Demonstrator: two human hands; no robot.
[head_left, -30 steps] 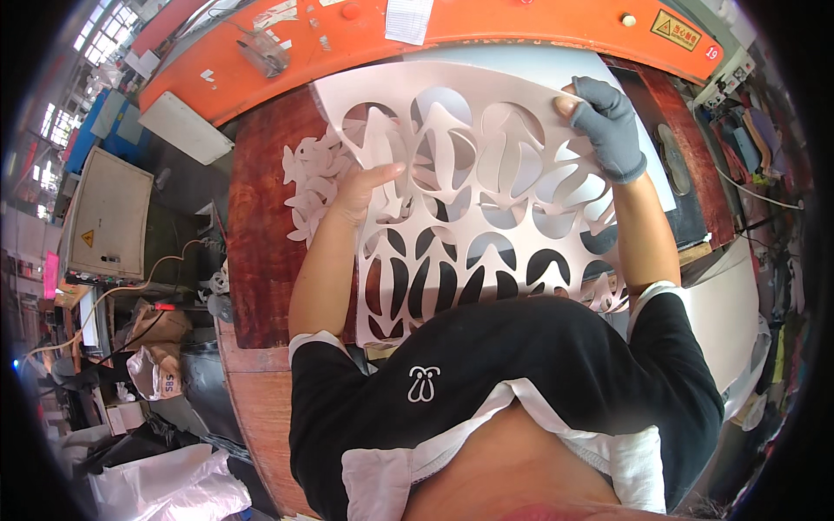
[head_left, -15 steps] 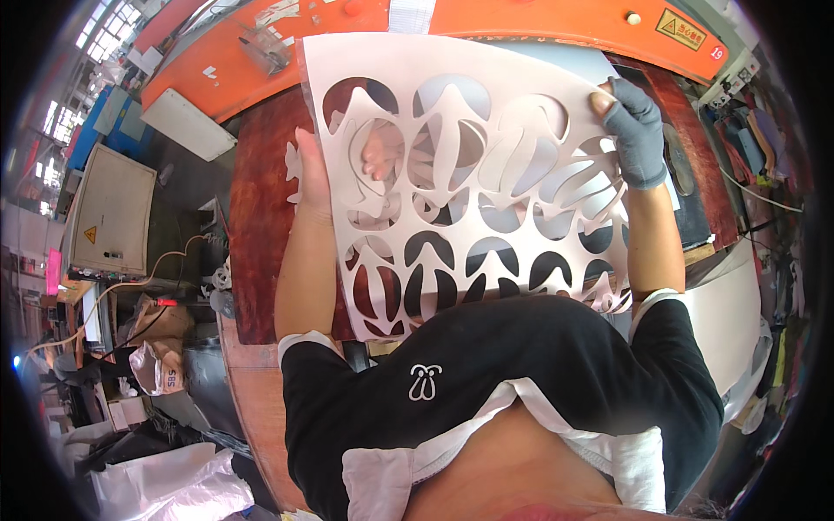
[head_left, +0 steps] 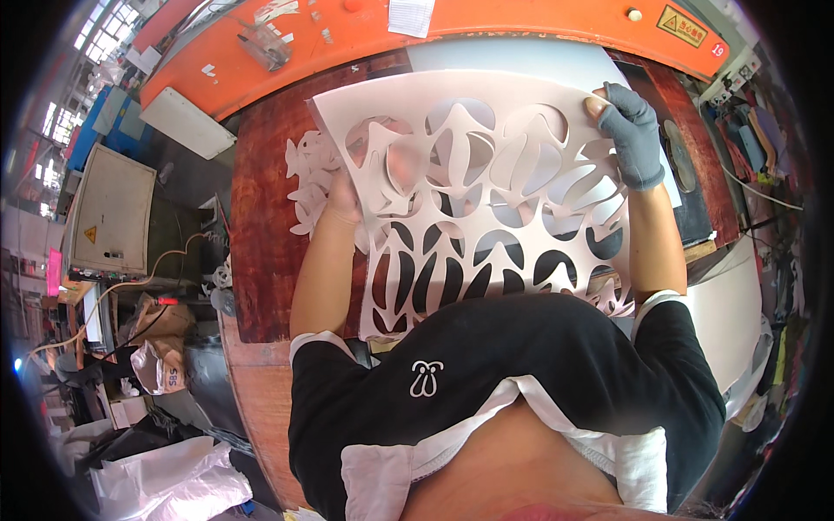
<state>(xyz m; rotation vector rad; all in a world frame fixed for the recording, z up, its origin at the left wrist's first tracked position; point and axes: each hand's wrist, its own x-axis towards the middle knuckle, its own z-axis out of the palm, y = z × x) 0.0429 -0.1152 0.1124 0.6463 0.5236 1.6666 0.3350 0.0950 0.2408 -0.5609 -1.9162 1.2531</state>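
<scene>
I hold up a large white sheet [head_left: 486, 113] full of cut-out holes, a leftover lattice of material, over a reddish-brown worktable [head_left: 261, 252]. My left hand [head_left: 343, 200] is bare and reaches under the sheet's left part, gripping it from behind; part of it shows through the holes. My right hand [head_left: 630, 130] wears a grey glove and pinches the sheet's upper right edge. A solid white sheet [head_left: 512, 56] lies flat on the table beneath.
An orange machine beam [head_left: 486, 30] runs along the far side of the table. White cut pieces [head_left: 308, 178] lie in a pile at the table's left. A beige cabinet [head_left: 109, 213] and plastic bags [head_left: 165, 482] stand on the left floor. Dark shoe-sole shapes [head_left: 678, 156] lie at the right.
The cut-out sheet was raised toward my head, then came back down and tilted flatter. My left hand slid from the sheet's left edge to under it; my right hand kept its grip.
</scene>
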